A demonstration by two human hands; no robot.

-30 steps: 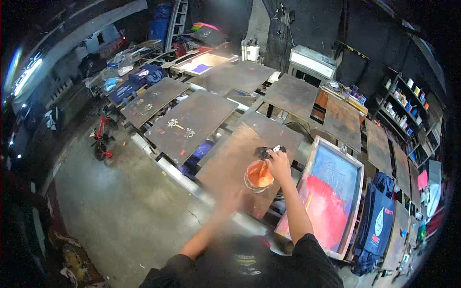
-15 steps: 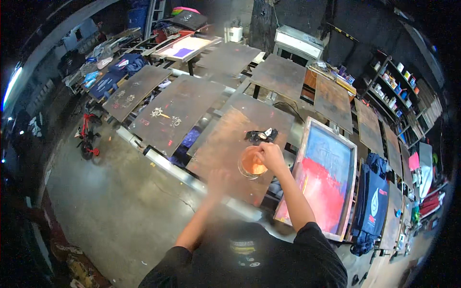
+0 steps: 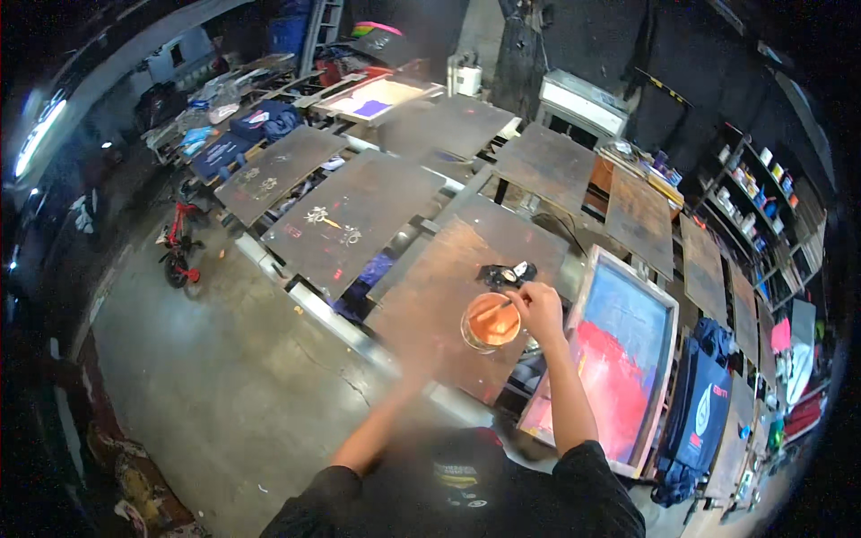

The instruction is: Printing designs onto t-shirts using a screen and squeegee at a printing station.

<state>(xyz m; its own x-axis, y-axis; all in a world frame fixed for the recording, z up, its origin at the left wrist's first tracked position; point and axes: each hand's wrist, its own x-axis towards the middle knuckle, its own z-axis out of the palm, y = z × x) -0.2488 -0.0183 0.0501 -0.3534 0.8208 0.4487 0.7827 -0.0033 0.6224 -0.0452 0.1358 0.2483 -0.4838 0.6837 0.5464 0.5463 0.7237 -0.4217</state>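
A round tub of orange paint (image 3: pixel 477 336) stands on the brown-stained board in front of me. My right hand (image 3: pixel 541 308) is closed at its right rim, gripping a short stick (image 3: pixel 495 308) whose other end lies in the paint. Just beyond the tub sits a crumpled black thing with a whitish piece (image 3: pixel 508 274); its kind is unclear. My left hand (image 3: pixel 414 359) hangs near the board's front edge, left of the tub. It is a blur, so its fingers do not show.
To the right lies a framed printing screen (image 3: pixel 587 260) smeared with red ink over blue mesh. Beyond it hangs dark blue printed fabric (image 3: pixel 702 408). More flat boards (image 3: pixel 354 220) stand in rows on metal rails. A small red bike (image 3: pixel 182 235) is at the left; a bottle shelf (image 3: pixel 749 202) stands far right.
The view has shifted, so the whole scene sits farther right and slightly lower. My right hand has drawn up and right from inside the tub, and the stick now shows. My left hand stays blurred.
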